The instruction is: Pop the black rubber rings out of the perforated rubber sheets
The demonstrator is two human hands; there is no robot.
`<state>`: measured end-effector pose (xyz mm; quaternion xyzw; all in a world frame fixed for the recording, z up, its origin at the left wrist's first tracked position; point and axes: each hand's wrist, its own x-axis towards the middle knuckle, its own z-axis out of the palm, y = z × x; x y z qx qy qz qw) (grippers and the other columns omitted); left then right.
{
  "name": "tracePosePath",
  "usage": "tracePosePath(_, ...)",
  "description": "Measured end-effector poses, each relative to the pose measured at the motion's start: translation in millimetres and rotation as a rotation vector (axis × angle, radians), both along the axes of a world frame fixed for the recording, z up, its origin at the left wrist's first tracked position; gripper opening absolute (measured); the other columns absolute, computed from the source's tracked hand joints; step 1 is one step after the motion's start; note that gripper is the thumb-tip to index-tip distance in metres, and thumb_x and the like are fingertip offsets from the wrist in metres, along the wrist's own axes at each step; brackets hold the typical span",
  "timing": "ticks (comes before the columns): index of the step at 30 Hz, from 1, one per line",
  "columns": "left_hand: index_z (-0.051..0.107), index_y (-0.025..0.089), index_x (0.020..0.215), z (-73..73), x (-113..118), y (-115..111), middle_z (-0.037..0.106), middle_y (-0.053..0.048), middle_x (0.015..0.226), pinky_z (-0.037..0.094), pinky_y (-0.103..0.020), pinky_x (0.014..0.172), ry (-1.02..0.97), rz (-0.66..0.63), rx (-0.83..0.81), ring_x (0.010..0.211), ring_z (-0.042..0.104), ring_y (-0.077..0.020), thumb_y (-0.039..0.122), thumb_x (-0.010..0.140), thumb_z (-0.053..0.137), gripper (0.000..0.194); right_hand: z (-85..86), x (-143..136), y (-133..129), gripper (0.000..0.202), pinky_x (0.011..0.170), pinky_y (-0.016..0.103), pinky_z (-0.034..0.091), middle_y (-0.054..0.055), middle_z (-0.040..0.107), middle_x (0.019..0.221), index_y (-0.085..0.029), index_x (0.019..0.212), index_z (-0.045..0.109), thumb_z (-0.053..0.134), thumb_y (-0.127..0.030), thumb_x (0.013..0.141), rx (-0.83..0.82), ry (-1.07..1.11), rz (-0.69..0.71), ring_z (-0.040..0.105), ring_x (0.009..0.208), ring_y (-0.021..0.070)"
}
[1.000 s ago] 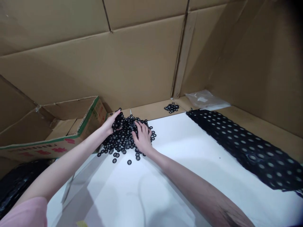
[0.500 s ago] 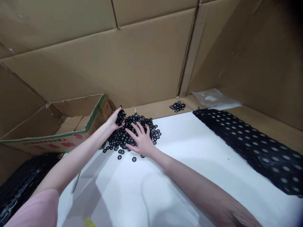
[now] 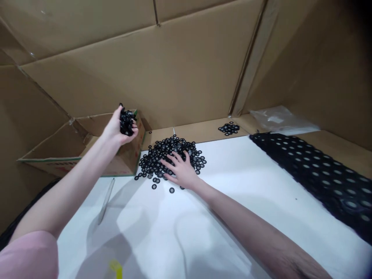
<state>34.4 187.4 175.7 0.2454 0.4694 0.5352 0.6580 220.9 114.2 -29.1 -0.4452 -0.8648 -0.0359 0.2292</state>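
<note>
My left hand (image 3: 115, 127) is raised over the right end of the cardboard box (image 3: 132, 157), its fingers curled round a clump of small black rings (image 3: 127, 122). Some of the clump bulges out between thumb and fingers. A loose pile of the same black rings (image 3: 158, 153), with pale centres, lies on the white tabletop (image 3: 151, 228) right of the box. My right hand (image 3: 183, 170) rests on the near right side of this pile, palm down with fingers spread. A few single rings lie scattered at the pile's near edge.
A smaller heap of black rings (image 3: 229, 128) lies farther back, beside a clear plastic bag (image 3: 283, 120). Along the right stretches a black sheet with pale dots (image 3: 325, 170). A white pen-like stick (image 3: 106, 201) and a yellow strip (image 3: 116, 268) are nearer. Cardboard walls (image 3: 197, 73) enclose the back.
My left hand has lifted from the pile and moved left to above the box, carrying its clump of rings. The right hand stays on the pile. The view has shifted slightly.
</note>
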Motion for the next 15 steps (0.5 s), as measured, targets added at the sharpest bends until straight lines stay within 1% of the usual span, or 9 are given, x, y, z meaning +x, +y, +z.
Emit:
tracePosePath(2, 0.049, 0.017, 0.07, 8.6, -12, -2, 0.047, 0.002, 0.051, 0.034, -0.016, 0.035, 0.01, 0.005, 0.03, 0.039, 0.044, -0.0079, 0.057, 0.089, 0.041, 0.044, 0.4, 0, 0, 0.05, 0.108, 0.061, 0.01, 0.012, 0.049, 0.141, -0.029, 0.139, 0.045, 0.04, -0.049, 0.093, 0.001, -0.003, -0.004, 0.031, 0.135, 0.0319)
tracePosePath(4, 0.049, 0.018, 0.071, 14.0, -20, -1, 0.047, 0.002, 0.052, 0.033, -0.016, 0.036, 0.026, 0.0, 0.044, 0.04, 0.043, -0.0079, 0.056, 0.089, 0.041, 0.044, 0.8, 0, 0, 0.05, 0.108, 0.06, 0.011, 0.011, 0.049, 0.14, -0.029, 0.139, 0.045, 0.04, -0.049, 0.093, 0.002, -0.009, -0.01, 0.031, 0.134, 0.0316)
tracePosePath(6, 0.049, 0.017, 0.07, 17.5, -26, 2, 0.047, 0.001, 0.053, 0.034, -0.017, 0.036, 0.042, 0.009, 0.041, 0.042, 0.043, -0.0081, 0.057, 0.089, 0.041, 0.045, 1.3, 0, 0, 0.05, 0.108, 0.06, 0.011, 0.011, 0.05, 0.14, -0.029, 0.139, 0.046, 0.04, -0.049, 0.093, 0.005, -0.015, -0.015, 0.032, 0.134, 0.0314)
tracePosePath(9, 0.047, 0.018, 0.067, 20.1, -39, 9, 0.046, 0.0, 0.051, 0.035, -0.018, 0.038, 0.08, 0.07, 0.027, 0.043, 0.041, -0.0089, 0.058, 0.089, 0.039, 0.047, 1.8, -1, -1, 0.049, 0.108, 0.06, 0.012, 0.012, 0.051, 0.139, -0.029, 0.138, 0.047, 0.04, -0.047, 0.094, 0.013, -0.018, -0.019, 0.033, 0.133, 0.0313)
tracePosePath(12, 0.047, 0.017, 0.067, 16.1, -59, 19, 0.045, 0.0, 0.05, 0.033, -0.017, 0.04, 0.181, 0.123, 0.009, 0.046, 0.04, -0.0088, 0.057, 0.091, 0.036, 0.048, 1.3, -1, 0, 0.049, 0.108, 0.06, 0.011, 0.011, 0.051, 0.139, -0.029, 0.139, 0.046, 0.039, -0.047, 0.094, 0.016, -0.016, -0.017, 0.034, 0.133, 0.031)
tracePosePath(15, 0.049, 0.017, 0.069, 2.3, -85, 32, 0.047, 0.001, 0.051, 0.03, -0.017, 0.043, 0.389, 0.118, -0.027, 0.049, 0.04, -0.0094, 0.052, 0.091, 0.04, 0.043, 0.5, -1, 0, 0.049, 0.108, 0.06, 0.011, 0.011, 0.051, 0.139, -0.03, 0.139, 0.046, 0.039, -0.048, 0.094, 0.015, -0.01, -0.018, 0.033, 0.134, 0.0306)
